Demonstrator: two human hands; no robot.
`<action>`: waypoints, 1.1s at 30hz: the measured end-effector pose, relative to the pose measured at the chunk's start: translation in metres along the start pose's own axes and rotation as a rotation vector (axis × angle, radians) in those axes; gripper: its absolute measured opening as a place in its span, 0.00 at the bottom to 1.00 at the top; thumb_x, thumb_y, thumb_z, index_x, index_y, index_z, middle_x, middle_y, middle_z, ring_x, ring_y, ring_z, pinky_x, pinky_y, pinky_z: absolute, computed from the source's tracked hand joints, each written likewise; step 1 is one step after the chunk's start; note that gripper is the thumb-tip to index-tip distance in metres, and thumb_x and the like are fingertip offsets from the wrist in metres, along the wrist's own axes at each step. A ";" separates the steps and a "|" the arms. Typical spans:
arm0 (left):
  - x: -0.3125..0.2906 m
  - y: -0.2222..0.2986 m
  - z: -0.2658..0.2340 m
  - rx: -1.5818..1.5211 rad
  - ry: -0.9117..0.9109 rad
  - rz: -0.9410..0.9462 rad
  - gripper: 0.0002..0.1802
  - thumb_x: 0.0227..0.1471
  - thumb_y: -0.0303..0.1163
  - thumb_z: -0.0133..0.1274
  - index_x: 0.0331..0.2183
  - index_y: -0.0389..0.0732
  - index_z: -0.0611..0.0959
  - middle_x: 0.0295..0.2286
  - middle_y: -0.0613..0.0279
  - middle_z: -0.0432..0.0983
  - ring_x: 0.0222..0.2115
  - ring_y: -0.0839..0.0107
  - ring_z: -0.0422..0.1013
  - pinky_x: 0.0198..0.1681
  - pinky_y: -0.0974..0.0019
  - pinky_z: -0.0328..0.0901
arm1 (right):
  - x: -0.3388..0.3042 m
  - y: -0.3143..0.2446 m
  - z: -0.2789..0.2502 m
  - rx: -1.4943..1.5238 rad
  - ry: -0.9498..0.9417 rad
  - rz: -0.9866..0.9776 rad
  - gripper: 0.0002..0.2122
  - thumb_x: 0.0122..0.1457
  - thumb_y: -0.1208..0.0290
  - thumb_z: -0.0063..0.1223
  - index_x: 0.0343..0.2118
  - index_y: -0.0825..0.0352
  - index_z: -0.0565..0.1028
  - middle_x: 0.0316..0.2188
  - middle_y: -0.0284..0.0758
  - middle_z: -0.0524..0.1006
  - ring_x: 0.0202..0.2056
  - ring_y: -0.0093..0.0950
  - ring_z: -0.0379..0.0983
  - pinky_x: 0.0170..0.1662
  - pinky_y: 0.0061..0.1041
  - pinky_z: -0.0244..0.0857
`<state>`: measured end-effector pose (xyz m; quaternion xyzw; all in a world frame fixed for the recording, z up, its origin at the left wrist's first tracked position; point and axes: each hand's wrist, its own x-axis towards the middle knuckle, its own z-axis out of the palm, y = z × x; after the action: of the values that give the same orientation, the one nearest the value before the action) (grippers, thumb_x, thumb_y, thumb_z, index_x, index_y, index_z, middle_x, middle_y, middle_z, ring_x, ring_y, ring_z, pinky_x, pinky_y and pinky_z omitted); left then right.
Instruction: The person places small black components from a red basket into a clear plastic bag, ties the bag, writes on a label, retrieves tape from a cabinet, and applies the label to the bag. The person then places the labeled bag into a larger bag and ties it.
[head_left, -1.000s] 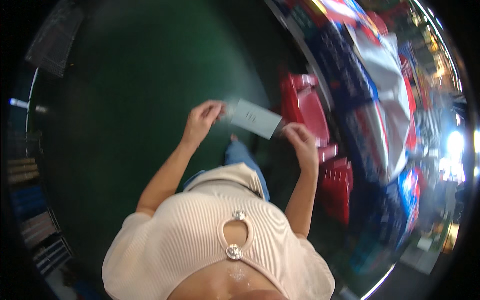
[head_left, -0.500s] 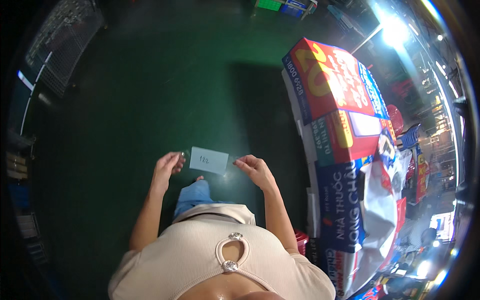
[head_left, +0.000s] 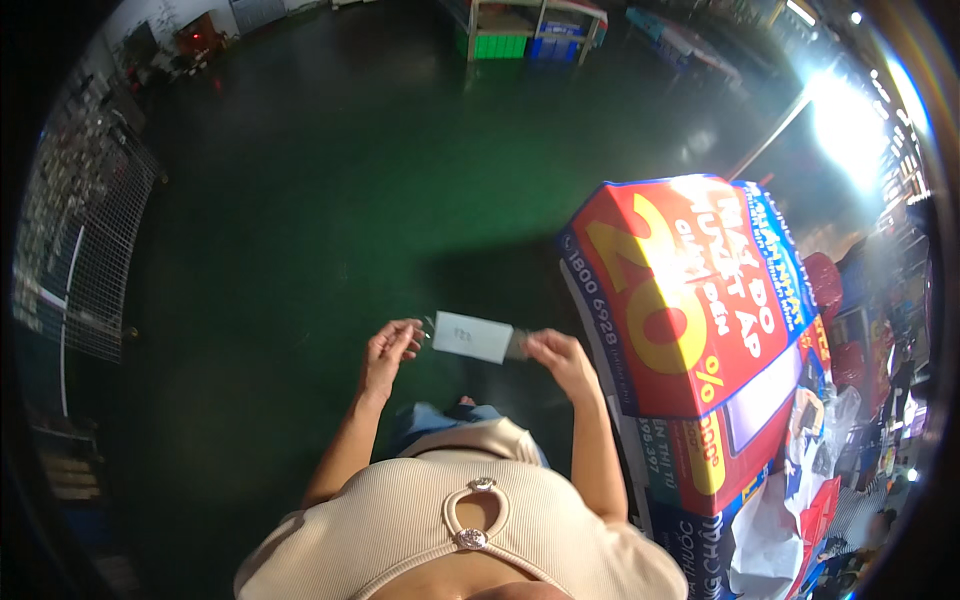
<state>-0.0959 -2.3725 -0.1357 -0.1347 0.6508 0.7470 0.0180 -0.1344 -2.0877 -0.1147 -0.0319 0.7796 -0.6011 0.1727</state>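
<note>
Head view: a person in a cream ribbed top stands on a dark green floor (head_left: 300, 200) and holds a small white card (head_left: 472, 337) out flat at waist height, stretched between both hands. The left hand (head_left: 388, 350) pinches the card's near-left corner at about nine o'clock, thumb and forefinger closed on the edge, the other fingers curled loosely. The right hand (head_left: 558, 360) takes the opposite end at three o'clock, its grip likewise closed, fingertips on what looks like a clear sleeve or tab jutting past the card's right edge. Held by its ends, the card faces up, probably so that its face can be read. It is a pale rectangle, slightly tilted, with a faint dark mark near the middle too small to make out. At three o'clock from the hands, just beside the right forearm, rises a tall red, yellow and blue printed display stand (head_left: 690, 300). A wire mesh rack (head_left: 80, 250) stands well apart at nine o'clock; shelving (head_left: 530, 25) lies at twelve.
</note>
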 end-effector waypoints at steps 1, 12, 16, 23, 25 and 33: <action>0.030 0.011 -0.003 0.006 0.079 0.000 0.12 0.54 0.37 0.48 0.36 0.42 0.79 0.29 0.68 0.75 0.27 0.82 0.68 0.31 0.77 0.64 | 0.048 -0.017 -0.005 -0.065 -0.055 -0.096 0.13 0.56 0.64 0.51 0.31 0.72 0.76 0.26 0.36 0.74 0.32 0.24 0.70 0.37 0.23 0.62; 0.540 0.087 0.071 0.015 0.193 0.004 0.08 0.50 0.34 0.54 0.32 0.39 0.80 0.26 0.70 0.75 0.28 0.82 0.69 0.31 0.78 0.62 | 0.516 -0.065 -0.123 -0.018 0.081 -0.055 0.10 0.54 0.67 0.54 0.32 0.69 0.77 0.31 0.39 0.75 0.33 0.30 0.72 0.39 0.28 0.66; 0.734 0.157 0.217 0.152 -0.379 0.106 0.07 0.51 0.30 0.53 0.32 0.37 0.80 0.26 0.67 0.75 0.27 0.81 0.70 0.31 0.77 0.64 | 0.579 -0.069 -0.254 0.211 0.429 0.074 0.11 0.55 0.67 0.54 0.32 0.71 0.76 0.29 0.34 0.72 0.34 0.23 0.71 0.40 0.22 0.64; 0.979 0.180 0.510 0.155 -0.940 0.177 0.07 0.52 0.29 0.51 0.31 0.35 0.80 0.24 0.66 0.75 0.25 0.81 0.69 0.32 0.77 0.64 | 0.710 -0.039 -0.459 0.606 0.866 0.026 0.09 0.56 0.66 0.54 0.32 0.68 0.75 0.28 0.24 0.73 0.33 0.14 0.66 0.39 0.14 0.60; 1.034 0.180 0.570 0.112 -0.851 0.150 0.07 0.52 0.29 0.51 0.31 0.36 0.80 0.24 0.66 0.75 0.25 0.82 0.68 0.32 0.77 0.64 | 0.763 -0.040 -0.520 0.577 0.790 0.054 0.09 0.58 0.65 0.50 0.33 0.66 0.76 0.30 0.26 0.75 0.35 0.14 0.66 0.41 0.14 0.57; 1.250 0.178 0.745 0.174 -0.563 0.135 0.09 0.51 0.32 0.53 0.32 0.36 0.80 0.27 0.66 0.76 0.27 0.81 0.70 0.31 0.77 0.63 | 0.965 -0.044 -0.790 0.422 0.509 0.056 0.10 0.55 0.80 0.48 0.40 0.73 0.71 0.40 0.35 0.74 0.45 0.24 0.69 0.51 0.22 0.61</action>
<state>-1.4682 -1.8570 -0.1569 0.1232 0.6892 0.6960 0.1595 -1.2895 -1.6159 -0.1241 0.1773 0.6567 -0.7330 -0.0082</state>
